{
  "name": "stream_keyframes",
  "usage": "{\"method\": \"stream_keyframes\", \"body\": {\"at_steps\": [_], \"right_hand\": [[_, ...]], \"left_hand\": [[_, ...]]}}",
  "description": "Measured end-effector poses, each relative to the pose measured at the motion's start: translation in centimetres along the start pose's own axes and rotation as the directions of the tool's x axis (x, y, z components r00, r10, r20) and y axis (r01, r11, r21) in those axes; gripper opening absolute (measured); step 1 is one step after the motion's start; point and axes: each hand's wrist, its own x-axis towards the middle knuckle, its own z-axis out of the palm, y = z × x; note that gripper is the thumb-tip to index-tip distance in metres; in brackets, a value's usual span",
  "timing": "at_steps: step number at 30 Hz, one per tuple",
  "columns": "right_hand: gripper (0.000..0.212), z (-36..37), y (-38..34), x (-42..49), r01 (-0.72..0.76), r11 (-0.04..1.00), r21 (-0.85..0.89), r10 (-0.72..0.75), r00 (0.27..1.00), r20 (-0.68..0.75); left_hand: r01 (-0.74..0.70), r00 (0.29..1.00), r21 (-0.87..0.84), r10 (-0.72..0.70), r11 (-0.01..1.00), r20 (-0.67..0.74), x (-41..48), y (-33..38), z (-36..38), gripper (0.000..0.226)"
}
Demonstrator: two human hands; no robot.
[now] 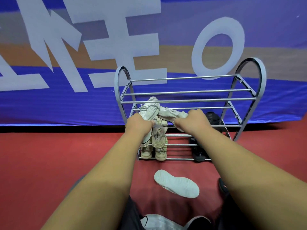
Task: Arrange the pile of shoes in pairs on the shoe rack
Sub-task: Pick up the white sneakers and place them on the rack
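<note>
Head view. The left hand (138, 124) has its fingers curled round the near end of a white knit sneaker (150, 108), which tilts toe-up toward the back of the shoe rack (187, 92). The right hand (192, 121) grips a second white sneaker (172, 113), which touches the first. Both sneakers sit on the left part of the middle shelf. A beige pair (155, 145) stands side by side on the shelf below; black shoes (214, 119) occupy the right side. One white shoe (176, 183) lies sole-up on the red floor (49, 155) before the rack. A blue banner (66, 105) hangs behind.
</note>
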Motion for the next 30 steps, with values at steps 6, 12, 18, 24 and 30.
{"method": "stream_keyframes", "body": {"at_steps": [6,12,18,24,30], "right_hand": [[0.047,4.1,-0.8,3.4,-0.086,0.993,0.081,0.090,0.995,-0.048],[0.058,6.8,-2.1,6.8,-0.098,0.976,0.193,0.118,0.988,-0.099],[0.051,8.4,-3.0,8.8,-0.096,0.979,0.179,0.105,0.994,-0.040],[0.068,10.0,-3.3,10.0,-0.069,0.992,0.105,0.074,0.996,-0.042],[0.093,11.3,-2.9,10.9,0.000,0.996,-0.095,0.013,0.991,0.137]], "left_hand": [[0.062,0.997,0.053,-0.060,0.997,-0.039,4.3,-0.8,1.5,0.062],[0.133,0.991,0.038,-0.133,0.990,-0.004,8.5,-1.5,2.5,0.060],[0.117,0.993,0.074,-0.115,0.990,-0.039,11.0,-1.0,3.9,0.043],[0.143,0.986,0.120,-0.131,0.982,-0.099,12.8,-1.0,4.8,0.069],[0.150,0.989,0.186,-0.146,0.971,-0.032,14.0,-1.6,5.2,0.078]]}}
